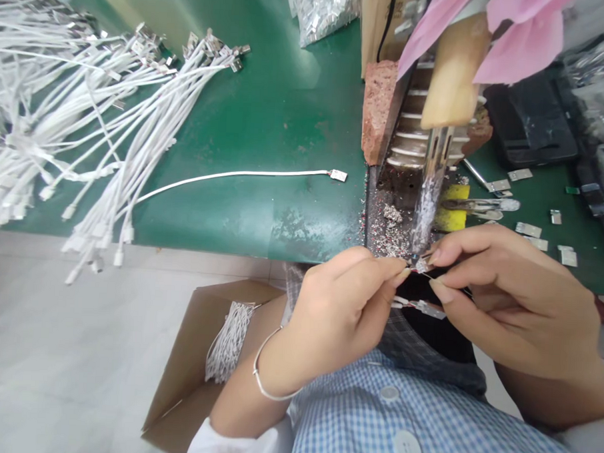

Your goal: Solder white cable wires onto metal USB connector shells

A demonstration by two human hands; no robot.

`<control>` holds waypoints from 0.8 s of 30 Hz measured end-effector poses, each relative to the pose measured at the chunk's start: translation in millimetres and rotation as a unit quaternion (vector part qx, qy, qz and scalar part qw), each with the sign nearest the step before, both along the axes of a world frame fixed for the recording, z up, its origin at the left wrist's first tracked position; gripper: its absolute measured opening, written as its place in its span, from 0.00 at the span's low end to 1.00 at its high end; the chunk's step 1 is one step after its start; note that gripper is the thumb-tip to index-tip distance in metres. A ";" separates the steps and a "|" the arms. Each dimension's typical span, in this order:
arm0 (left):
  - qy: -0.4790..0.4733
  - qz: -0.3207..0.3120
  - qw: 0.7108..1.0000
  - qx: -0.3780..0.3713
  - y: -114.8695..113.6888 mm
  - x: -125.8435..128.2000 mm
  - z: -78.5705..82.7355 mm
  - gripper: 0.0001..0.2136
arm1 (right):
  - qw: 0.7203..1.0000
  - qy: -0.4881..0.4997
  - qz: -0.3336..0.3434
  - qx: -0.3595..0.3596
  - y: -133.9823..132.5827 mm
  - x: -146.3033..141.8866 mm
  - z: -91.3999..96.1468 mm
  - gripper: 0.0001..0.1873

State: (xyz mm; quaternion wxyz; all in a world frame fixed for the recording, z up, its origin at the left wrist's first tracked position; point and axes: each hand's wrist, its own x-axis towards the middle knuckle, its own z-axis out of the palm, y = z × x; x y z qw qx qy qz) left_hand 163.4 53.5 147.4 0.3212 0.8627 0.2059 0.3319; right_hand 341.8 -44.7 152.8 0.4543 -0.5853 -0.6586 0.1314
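Note:
My left hand (346, 298) is closed in a pinch on the stripped end of a white cable, most of it hidden by the fingers. My right hand (519, 296) pinches a small metal USB connector (422, 264) against the cable's wires. A thin strand, perhaps solder wire, also runs between its fingers. Right above the connector is the whitened tip of a soldering iron (437, 172) with a wooden handle, held in a stand, and the two seem to touch. Below my fingers hangs another white cable end with a metal connector (431, 309).
Bundles of white USB cables (151, 126) lie at the left, and one cable with a connector (338, 176) stretches across the green table (287, 112). Solder crumbs, a yellow sponge (455, 216) and loose connectors (567, 256) surround the iron. A cardboard box (175, 381) holds more cables below.

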 end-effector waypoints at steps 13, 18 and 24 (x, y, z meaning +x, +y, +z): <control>-0.003 -0.003 1.000 0.005 0.2 -0.5 -0.7 0.05 | 1.000 -0.009 -0.007 0.005 1.4 -0.6 1.5 0.11; -0.005 0.000 1.000 0.002 -1.1 -0.1 1.1 0.05 | 1.000 -0.013 -0.012 0.004 3.0 -2.1 2.1 0.11; 0.007 0.000 1.000 0.007 -1.4 -2.2 0.0 0.05 | 1.000 -0.023 -0.004 0.002 3.3 -2.8 2.1 0.10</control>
